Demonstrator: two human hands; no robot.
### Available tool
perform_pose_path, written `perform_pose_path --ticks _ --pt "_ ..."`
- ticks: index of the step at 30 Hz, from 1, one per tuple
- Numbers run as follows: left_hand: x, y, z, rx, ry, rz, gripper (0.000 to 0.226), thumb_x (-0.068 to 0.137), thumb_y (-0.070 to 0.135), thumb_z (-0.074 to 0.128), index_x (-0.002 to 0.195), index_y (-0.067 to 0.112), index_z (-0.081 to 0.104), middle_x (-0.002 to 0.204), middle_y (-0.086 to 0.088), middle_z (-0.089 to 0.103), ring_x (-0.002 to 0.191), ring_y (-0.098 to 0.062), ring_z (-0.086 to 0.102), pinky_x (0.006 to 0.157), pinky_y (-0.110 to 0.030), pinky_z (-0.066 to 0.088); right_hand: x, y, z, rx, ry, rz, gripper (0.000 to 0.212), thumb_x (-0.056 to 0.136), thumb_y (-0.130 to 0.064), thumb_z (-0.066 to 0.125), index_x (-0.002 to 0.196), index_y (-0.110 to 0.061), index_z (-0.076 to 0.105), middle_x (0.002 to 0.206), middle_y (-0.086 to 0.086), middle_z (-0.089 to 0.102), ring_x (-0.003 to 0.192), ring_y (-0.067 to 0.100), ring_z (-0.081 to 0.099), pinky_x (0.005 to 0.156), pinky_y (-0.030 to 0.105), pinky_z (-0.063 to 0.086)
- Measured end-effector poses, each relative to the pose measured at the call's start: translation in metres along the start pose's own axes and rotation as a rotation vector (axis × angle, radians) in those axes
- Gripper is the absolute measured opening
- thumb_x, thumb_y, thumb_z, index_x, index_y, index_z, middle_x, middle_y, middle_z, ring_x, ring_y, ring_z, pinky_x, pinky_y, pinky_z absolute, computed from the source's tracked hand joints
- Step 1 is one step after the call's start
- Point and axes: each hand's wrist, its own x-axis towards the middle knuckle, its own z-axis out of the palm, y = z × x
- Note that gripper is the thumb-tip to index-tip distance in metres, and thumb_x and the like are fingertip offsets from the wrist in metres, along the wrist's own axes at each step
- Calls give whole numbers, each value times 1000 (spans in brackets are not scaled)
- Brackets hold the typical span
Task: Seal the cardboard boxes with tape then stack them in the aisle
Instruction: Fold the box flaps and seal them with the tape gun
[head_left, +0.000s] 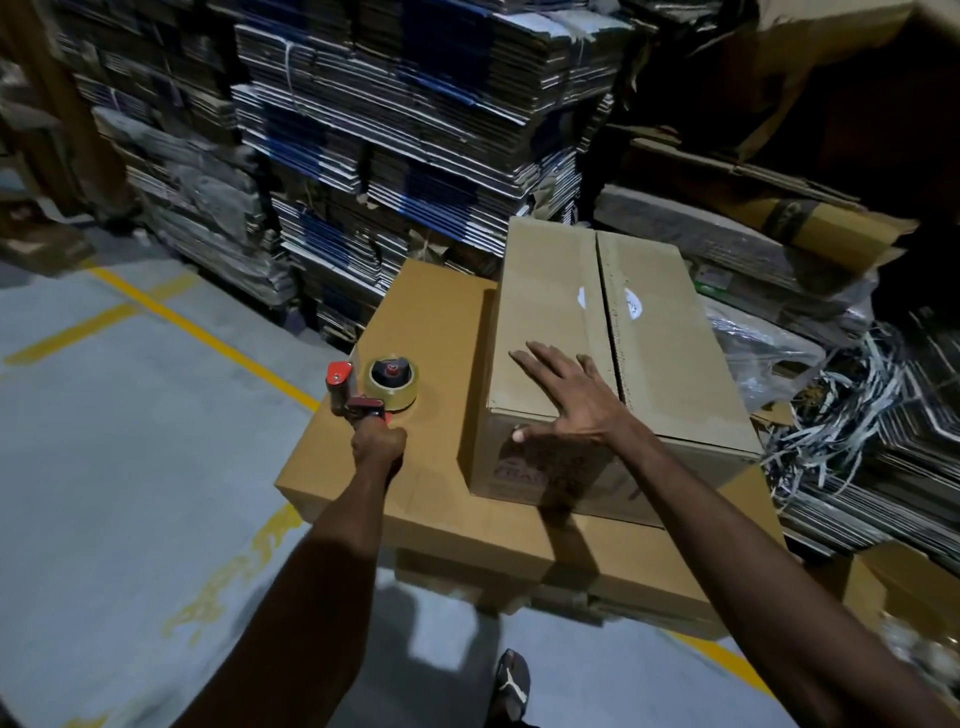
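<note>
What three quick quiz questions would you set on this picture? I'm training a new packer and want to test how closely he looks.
1. True or false: the top seam of the upper box is already covered with tape.
2. Which hand holds the tape dispenser? A) left B) right C) neither
3. Fill in: the right hand lies flat on the upper box, which sits on a ____ box.

Key
1. False: the seam between the flaps shows bare.
2. A: the left hand has its grip round the handle.
3. Larger, flatter cardboard.
</note>
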Motion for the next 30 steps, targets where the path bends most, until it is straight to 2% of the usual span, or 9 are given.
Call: perform_pose_path --ticks 6,8,11,14,19,23,26,28,30 --pt "-11 26 -19 -295 125 -4 39 91 40 61 116 11 71 113 -12 72 104 -35 66 87 -37 50 -1 1 1 4 2 7 125 65 -101 43 166 -38 4 175 1 2 160 25 7 125 65 6" --pt "-17 36 -27 -450 95 1 29 90 38 61 100 12 70 89 -9 70 77 -30 65 67 -34 51 3 -3 3 13 3 13 126 64 -101 43 166 -38 4 175 1 1 160 25 6 124 64 4" --pt "-33 52 -35 -644 -40 87 9 90 18 53 84 13 58 58 -3 50 43 -17 43 40 -20 33 15 -16 7 22 10 46 126 66 -99 48 166 -37 4 175 3 1 161 26 6 124 64 2" --pt "-49 75 -52 -838 -225 203 11 84 8 49 91 13 56 55 2 41 44 -15 35 43 -20 28 31 -31 11 44 30 101 124 70 -96 54 166 -36 4 175 4 0 161 27 5 125 66 1" --pt "-71 110 -82 -1003 -468 343 9 100 17 55 97 18 47 60 5 42 45 -10 38 43 -20 33 68 -61 12 80 51 211 122 73 -92 58 167 -33 6 175 5 -1 161 25 0 124 64 -4" --pt "-83 131 -106 -1072 -702 336 16 81 1 42 89 14 47 63 1 38 48 -13 39 46 -23 36 108 -84 10 106 73 301 114 79 -85 57 167 -28 11 174 6 2 161 25 -2 124 62 -5" --pt "-90 146 -111 -1016 -794 275 16 70 7 46 81 18 46 61 4 36 44 -10 34 43 -20 30 131 -96 8 77 78 356 86 92 -63 57 161 -19 31 173 9 6 160 26 -1 124 61 -3" --pt "-95 157 -107 -998 -784 259 11 77 9 46 72 19 45 59 6 37 39 -8 31 40 -18 25 144 -102 7 42 42 402 59 96 -37 60 150 -15 50 172 10 10 160 27 1 125 61 0" --pt "-97 168 -102 -1004 -749 223 21 87 13 45 67 20 44 57 7 37 37 -7 28 39 -19 22 157 -104 5 55 -18 428 50 99 -26 62 147 -18 52 170 12 12 159 29 0 125 61 3"
